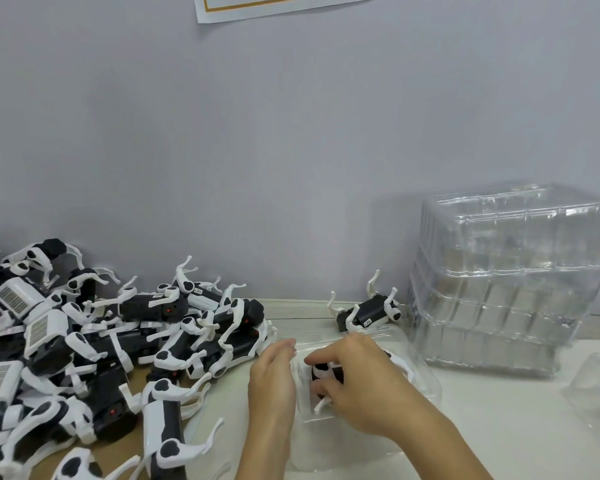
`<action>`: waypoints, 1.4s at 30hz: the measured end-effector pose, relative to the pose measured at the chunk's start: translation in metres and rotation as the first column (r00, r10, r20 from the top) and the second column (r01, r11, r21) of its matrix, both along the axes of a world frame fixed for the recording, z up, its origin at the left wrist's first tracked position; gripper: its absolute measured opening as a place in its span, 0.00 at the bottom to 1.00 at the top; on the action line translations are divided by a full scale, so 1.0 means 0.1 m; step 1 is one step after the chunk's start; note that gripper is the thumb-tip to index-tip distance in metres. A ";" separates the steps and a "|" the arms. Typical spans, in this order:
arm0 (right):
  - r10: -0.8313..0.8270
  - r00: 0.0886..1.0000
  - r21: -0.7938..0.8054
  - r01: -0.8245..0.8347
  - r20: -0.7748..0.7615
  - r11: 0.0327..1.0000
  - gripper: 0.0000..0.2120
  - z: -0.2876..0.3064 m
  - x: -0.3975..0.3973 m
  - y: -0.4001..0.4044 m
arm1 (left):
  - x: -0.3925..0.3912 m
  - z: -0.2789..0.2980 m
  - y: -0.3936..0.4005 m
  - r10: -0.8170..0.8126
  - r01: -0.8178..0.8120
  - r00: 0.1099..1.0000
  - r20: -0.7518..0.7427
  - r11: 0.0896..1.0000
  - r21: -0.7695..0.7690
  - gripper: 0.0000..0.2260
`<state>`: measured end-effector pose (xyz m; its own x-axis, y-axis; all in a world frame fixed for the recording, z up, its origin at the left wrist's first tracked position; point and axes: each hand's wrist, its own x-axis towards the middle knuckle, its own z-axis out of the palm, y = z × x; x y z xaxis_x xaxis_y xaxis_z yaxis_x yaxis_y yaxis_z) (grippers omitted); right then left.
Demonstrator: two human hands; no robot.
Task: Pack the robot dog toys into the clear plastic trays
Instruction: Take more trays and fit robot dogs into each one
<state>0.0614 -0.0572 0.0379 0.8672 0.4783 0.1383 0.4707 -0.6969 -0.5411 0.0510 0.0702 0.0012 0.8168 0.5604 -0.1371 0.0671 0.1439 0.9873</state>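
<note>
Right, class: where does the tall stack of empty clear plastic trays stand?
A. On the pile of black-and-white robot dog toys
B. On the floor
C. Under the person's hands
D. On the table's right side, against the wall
D: the stack of empty clear plastic trays stands at the right by the grey wall, apart from the pile of black-and-white robot dog toys on the left.

Toy pile [94, 344] left, tray stack [506, 285] right, 1 tray [420, 372] between.

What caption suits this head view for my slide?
Right hand presses a toy dog into a clear tray, left hand steadying it.
</note>
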 end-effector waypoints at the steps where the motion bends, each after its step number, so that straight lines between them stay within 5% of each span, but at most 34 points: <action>1: 0.014 1.000 0.028 -0.013 -0.021 1.000 0.04 0.01 0.00 -0.02 | 0.00 0.00 0.00 -0.005 0.005 1.000 -0.003 1.000 0.005 0.09; 7: -0.040 0.999 0.233 0.043 -0.018 0.972 0.13 0.07 0.07 -0.13 | -0.03 0.00 0.09 -0.056 0.066 0.997 -0.059 0.981 0.182 0.07; 12: -0.120 0.992 0.259 0.108 0.030 0.960 0.14 0.07 0.13 -0.20 | -0.07 0.04 0.18 0.072 0.016 0.980 -0.186 0.902 0.432 0.08; 20: -0.217 0.964 0.033 0.214 0.154 0.976 0.20 0.02 0.14 -0.23 | -0.10 0.07 0.09 -0.098 0.124 0.991 -0.086 0.917 0.379 0.10; 27: -0.223 0.965 0.199 0.193 0.141 0.961 0.18 0.05 0.14 -0.21 | -0.12 0.10 0.00 -0.356 0.361 0.932 -0.066 0.896 0.260 0.12; 32: -0.222 0.968 0.278 0.184 0.115 0.943 0.17 0.05 0.16 -0.22 | -0.13 0.11 -0.09 -0.493 0.498 0.863 -0.114 0.789 0.360 0.10; 42: -0.276 0.948 0.345 0.208 0.160 0.915 0.15 0.15 0.15 -0.29 | -0.19 0.24 -0.25 -0.513 0.632 0.764 -0.391 0.714 0.299 0.21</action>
